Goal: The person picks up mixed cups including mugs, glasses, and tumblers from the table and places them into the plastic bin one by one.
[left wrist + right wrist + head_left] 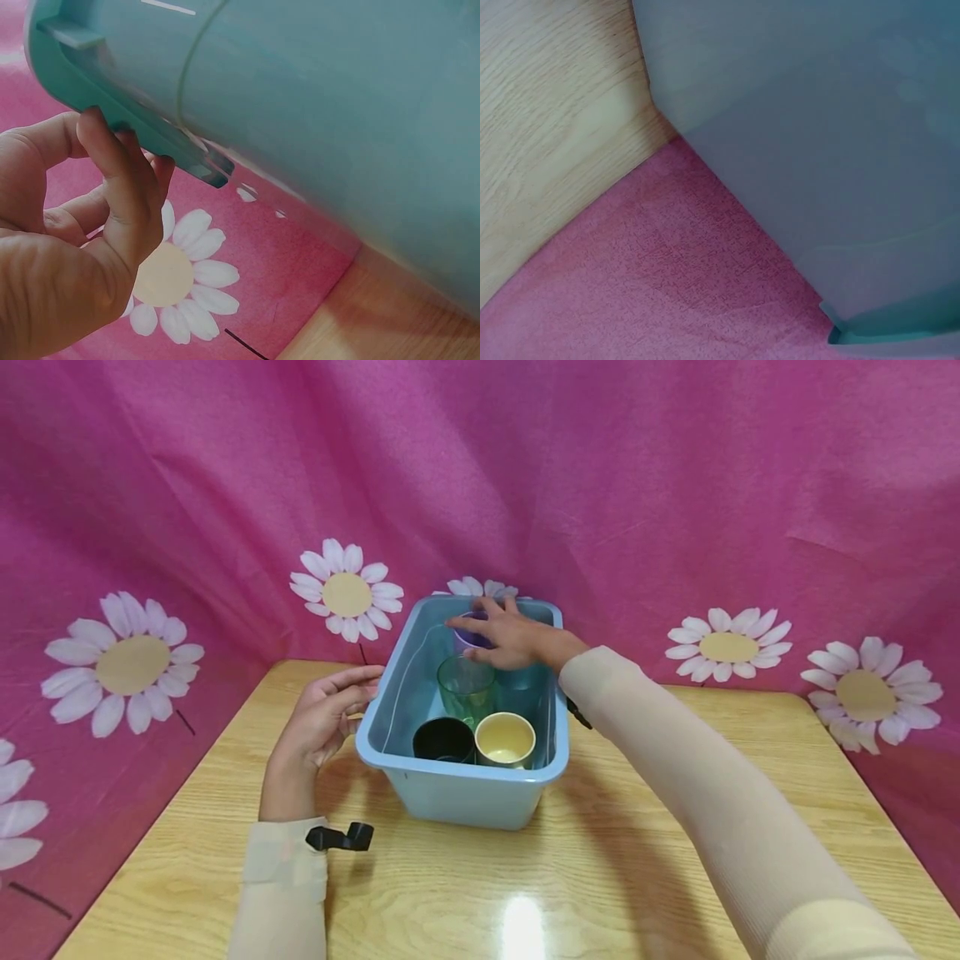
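Observation:
A blue plastic tub (465,793) stands on the table and holds several cups. Bent fingers of my left hand (322,714) touch its left rim, and in the left wrist view the fingertips of that hand (97,202) meet the rim (142,135). My right hand (506,635) reaches over the tub's far end, fingers spread above a purple cup (468,643) that they partly cover. Nearer to me are a clear green glass (465,693), a black cup (442,739) and a yellow cup (506,739). The right wrist view shows the tub's outer wall (802,150), without the hand.
Under the tub is a light wooden table (420,893). A pink cloth with daisies (600,485) hangs behind the table and down its sides, close to the tub's far end. Black wrist mounts (341,837) sit on the sleeves.

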Available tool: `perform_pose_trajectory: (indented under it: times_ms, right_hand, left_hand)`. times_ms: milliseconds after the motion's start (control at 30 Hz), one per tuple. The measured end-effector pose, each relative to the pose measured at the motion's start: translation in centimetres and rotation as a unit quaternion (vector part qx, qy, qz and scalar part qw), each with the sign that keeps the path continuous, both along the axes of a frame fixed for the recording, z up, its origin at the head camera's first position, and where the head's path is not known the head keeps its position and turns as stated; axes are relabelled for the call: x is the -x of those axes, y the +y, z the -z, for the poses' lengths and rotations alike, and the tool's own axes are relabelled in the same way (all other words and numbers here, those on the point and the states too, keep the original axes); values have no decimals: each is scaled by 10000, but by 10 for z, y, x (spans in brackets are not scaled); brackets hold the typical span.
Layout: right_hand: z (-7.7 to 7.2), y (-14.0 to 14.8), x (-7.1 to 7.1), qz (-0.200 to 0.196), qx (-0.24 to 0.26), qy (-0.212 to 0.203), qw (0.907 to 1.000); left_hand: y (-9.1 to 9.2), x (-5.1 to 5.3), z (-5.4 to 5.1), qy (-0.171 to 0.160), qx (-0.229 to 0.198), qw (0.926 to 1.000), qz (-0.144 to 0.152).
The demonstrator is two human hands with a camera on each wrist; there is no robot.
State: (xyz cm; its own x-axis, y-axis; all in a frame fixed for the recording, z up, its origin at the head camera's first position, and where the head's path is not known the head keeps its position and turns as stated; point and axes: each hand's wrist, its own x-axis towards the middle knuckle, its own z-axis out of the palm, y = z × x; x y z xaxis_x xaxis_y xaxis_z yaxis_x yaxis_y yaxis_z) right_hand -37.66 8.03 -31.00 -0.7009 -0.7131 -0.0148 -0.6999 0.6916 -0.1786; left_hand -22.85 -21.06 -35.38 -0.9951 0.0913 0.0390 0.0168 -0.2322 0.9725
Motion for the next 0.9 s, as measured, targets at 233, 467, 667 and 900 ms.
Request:
perform_pose_trajectory:
  times_ms: [233,467,667,900]
  right_hand:
    - [1,0,0,27,-33,-170,9998]
    - [2,-1,-1,41,-340,-302,9990]
    - [1,-1,-2,58,-453,-420,9981]
    - [1,0,-1,-44,-719,-201,9972]
  left_hand:
    - [0,-1,-1,23,-33,10000,12]
    - [0,-1,-1,20,-23,10000,-14]
    - [0,-1,0,40,1,10000,17]
    - [0,0,0,57,-126,9999,77]
